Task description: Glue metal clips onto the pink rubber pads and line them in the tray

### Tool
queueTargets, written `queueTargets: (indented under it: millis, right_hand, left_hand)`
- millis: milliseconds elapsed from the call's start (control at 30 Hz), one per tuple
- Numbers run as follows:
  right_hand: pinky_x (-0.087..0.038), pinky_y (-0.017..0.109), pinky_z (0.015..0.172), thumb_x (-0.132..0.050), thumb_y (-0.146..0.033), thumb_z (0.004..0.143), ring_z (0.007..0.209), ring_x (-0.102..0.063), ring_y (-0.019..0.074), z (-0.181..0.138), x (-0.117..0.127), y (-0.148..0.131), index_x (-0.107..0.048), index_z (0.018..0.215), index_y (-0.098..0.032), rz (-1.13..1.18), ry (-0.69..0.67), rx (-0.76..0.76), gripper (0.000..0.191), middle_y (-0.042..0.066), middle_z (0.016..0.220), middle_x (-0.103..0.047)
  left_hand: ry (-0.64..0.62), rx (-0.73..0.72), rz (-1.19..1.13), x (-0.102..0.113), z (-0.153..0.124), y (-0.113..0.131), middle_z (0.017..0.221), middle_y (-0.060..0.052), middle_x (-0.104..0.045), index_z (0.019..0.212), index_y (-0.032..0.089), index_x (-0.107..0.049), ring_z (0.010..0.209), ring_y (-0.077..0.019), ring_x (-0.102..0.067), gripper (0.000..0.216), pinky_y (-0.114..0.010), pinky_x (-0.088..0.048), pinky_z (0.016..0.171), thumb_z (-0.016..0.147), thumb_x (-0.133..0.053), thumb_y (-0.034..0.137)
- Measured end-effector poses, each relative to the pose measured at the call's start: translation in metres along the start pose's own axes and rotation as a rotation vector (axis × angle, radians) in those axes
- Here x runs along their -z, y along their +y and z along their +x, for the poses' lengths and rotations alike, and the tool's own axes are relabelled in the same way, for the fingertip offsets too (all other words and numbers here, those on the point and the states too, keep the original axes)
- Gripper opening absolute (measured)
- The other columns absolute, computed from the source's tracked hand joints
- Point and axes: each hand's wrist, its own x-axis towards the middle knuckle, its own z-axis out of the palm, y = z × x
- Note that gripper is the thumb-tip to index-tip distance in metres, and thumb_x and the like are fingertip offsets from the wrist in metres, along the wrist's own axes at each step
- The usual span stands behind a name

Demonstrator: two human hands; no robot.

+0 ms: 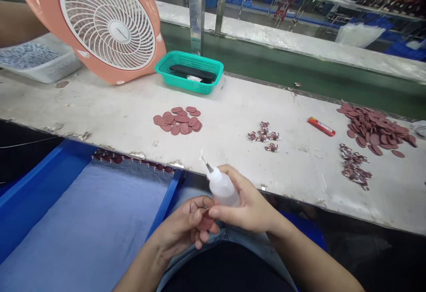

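One flat, oval, brownish-red disc sits in the lower middle of the frame, pinched between the thumb and curled fingers of the left hand. Just beside it, the right hand wraps around a translucent white squeeze bottle with a thin nozzle pointing to the upper left, clear of the disc; the right thumb lies at the disc's edge. Whether fluid is on the disc cannot be told.

Judging by what lies about, much work remains. On the pale worktop, a small group of loose brownish-red oval discs lies left of centre, and a larger heap of similar discs fills the right of the frame. Small brown-and-white figure-like pieces lie right of centre, with a second cluster of such pieces below the heap. At lower left, dark red pieces line the far edge of a blue cloth-lined bin; these may be finished.
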Motion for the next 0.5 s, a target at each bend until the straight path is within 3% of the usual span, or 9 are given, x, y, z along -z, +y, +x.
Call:
queueTargets:
  millis: [67,133,233,367,433,500]
  right_hand:
    - [-0.039,0.021,0.058,-0.071,-0.031,0.084,0.064,-0.047,0.0095,-0.007,0.006,0.002,-0.041,0.121,-0.027,-0.075,0.138,0.034,0.047,-0.005,0.078,-0.054]
    - [-0.037,0.021,0.058,-0.064,-0.036,0.091,0.063,-0.044,0.0102,-0.017,0.016,0.004,-0.036,0.122,-0.030,-0.156,0.204,0.019,0.042,-0.006,0.077,-0.053]
    - [-0.037,0.022,0.058,-0.064,-0.035,0.091,0.064,-0.046,0.0117,-0.032,0.030,0.000,-0.041,0.120,-0.032,-0.273,0.305,0.024,0.036,-0.005,0.077,-0.054]
    - [-0.034,0.023,0.047,-0.074,-0.042,0.082,0.051,-0.040,0.0096,-0.041,0.034,-0.008,-0.059,0.114,-0.028,-0.175,0.550,0.233,0.038,-0.002,0.073,-0.053]
    - [-0.023,0.022,0.038,-0.068,-0.051,0.085,0.041,-0.025,0.0075,-0.043,0.027,-0.006,-0.060,0.115,-0.027,-0.060,0.579,0.343,0.039,-0.007,0.057,-0.039]
    - [-0.021,0.022,0.035,-0.052,-0.066,0.089,0.037,-0.021,0.0082,-0.046,0.015,-0.001,-0.056,0.116,-0.029,-0.090,0.587,0.364,0.047,-0.009,0.053,-0.030]
  left_hand:
    - [0.083,-0.088,-0.098,-0.003,0.000,-0.006,0.062,0.000,-0.068,0.093,0.017,-0.077,0.045,-0.0032,-0.054,0.048,-0.008,-0.039,0.037,0.063,-0.086,0.053]
    - [0.158,-0.183,-0.227,-0.007,-0.003,-0.009,0.065,0.001,-0.065,0.096,0.016,-0.078,0.049,-0.0026,-0.053,0.046,-0.006,-0.036,0.035,0.064,-0.087,0.048]
    - [0.187,-0.271,-0.345,-0.015,-0.007,-0.007,0.069,0.001,-0.063,0.092,0.015,-0.079,0.052,-0.0033,-0.051,0.040,-0.005,-0.033,0.030,0.064,-0.089,0.042]
    - [0.249,-0.387,-0.308,-0.027,-0.010,0.000,0.075,0.000,-0.065,0.091,0.021,-0.079,0.054,-0.0041,-0.053,0.032,-0.005,-0.038,0.032,0.069,-0.086,0.043]
    - [0.283,-0.459,-0.240,-0.033,-0.010,0.003,0.077,-0.001,-0.069,0.094,0.024,-0.078,0.057,-0.0055,-0.057,0.032,-0.006,-0.043,0.035,0.071,-0.084,0.045]
    - [0.297,-0.517,-0.164,-0.036,-0.010,0.003,0.078,-0.001,-0.072,0.093,0.025,-0.078,0.057,-0.0073,-0.061,0.032,-0.009,-0.047,0.038,0.070,-0.083,0.046]
